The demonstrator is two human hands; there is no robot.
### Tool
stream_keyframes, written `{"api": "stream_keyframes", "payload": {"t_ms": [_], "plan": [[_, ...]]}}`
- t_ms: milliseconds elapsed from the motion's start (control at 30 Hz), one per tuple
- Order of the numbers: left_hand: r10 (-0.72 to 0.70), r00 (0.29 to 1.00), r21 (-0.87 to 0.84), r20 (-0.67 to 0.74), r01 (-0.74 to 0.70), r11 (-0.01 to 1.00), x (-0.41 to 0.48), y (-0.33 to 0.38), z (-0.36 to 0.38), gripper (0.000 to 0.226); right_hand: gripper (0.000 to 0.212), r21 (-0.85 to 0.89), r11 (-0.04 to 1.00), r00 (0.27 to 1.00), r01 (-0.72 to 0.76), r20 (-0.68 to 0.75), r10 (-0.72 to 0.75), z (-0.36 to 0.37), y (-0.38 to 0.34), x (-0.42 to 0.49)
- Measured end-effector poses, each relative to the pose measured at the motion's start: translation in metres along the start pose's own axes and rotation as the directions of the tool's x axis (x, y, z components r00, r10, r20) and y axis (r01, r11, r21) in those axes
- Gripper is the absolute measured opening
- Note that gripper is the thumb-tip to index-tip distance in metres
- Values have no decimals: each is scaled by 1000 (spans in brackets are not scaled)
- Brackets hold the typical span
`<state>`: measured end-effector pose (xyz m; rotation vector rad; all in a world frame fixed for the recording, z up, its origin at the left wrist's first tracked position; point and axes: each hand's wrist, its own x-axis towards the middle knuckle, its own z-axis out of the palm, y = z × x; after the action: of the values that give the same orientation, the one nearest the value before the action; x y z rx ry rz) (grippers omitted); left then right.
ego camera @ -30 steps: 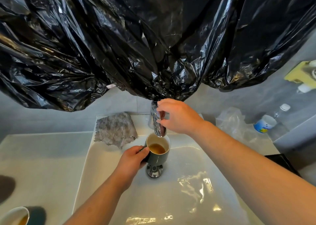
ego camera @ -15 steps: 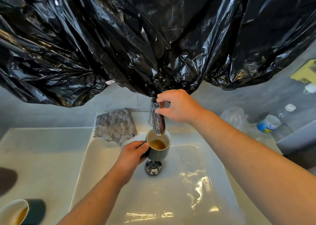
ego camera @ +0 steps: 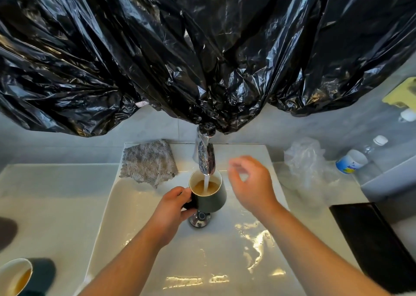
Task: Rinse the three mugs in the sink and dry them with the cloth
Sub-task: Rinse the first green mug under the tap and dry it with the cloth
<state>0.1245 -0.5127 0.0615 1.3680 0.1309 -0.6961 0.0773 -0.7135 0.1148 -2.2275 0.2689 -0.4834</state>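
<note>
Left hand [ego camera: 172, 209] gripping dark mug [ego camera: 208, 194] by its handle under running tap [ego camera: 206, 158], right hand [ego camera: 252, 184] loose-fingered just beside

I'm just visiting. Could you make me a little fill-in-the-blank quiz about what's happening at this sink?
The left hand grips the mug by its ___.
Water from the faucet pours into the ___.
The right hand holds ___.
The cloth lies ___ of the faucet.
Missing words: handle, mug, nothing, left.
</note>
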Motion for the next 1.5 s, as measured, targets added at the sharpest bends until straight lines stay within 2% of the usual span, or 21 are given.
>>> {"api": "stream_keyframes", "payload": {"t_ms": [33,100,133,200,500,700,833,1033,1167,1300,1400,1500], "plan": [[-11,1000,-22,14,12,1000,1,-2,0,31,29,22,997,995,-77,59,75,4,8,-13],[-35,998,-74,48,39,996,1,-6,1,31,49,46,976,949,-211,250,193,10,19,-25],[-45,997,-105,65,52,993,0,-8,3,31,59,51,967,920,-249,323,220,12,21,-25],[-63,994,-167,89,78,983,0,-11,7,32,66,45,965,894,-258,389,221,14,20,-22],[-137,979,-441,151,191,877,6,-21,19,39,74,-22,986,936,-167,309,166,7,9,-16],[-137,975,-416,173,199,887,9,-24,20,40,84,-37,983,930,-178,320,180,5,3,-15],[-104,984,-325,147,148,934,5,-17,19,37,80,-9,977,918,-214,341,204,5,7,-13],[32,999,21,-35,-31,999,-1,19,2,22,67,193,900,859,-391,427,281,20,14,-16],[113,990,251,-86,-88,964,-6,38,-9,18,54,285,859,839,-425,479,257,34,8,-18],[211,971,441,-108,-144,886,-10,46,-11,24,56,311,824,815,-474,509,276,42,8,-18],[248,964,513,-95,-166,842,-9,49,-10,30,56,315,817,810,-483,514,281,45,9,-20],[251,964,506,-85,-175,844,-7,47,-12,29,58,314,815,815,-488,499,295,45,11,-21]]}}
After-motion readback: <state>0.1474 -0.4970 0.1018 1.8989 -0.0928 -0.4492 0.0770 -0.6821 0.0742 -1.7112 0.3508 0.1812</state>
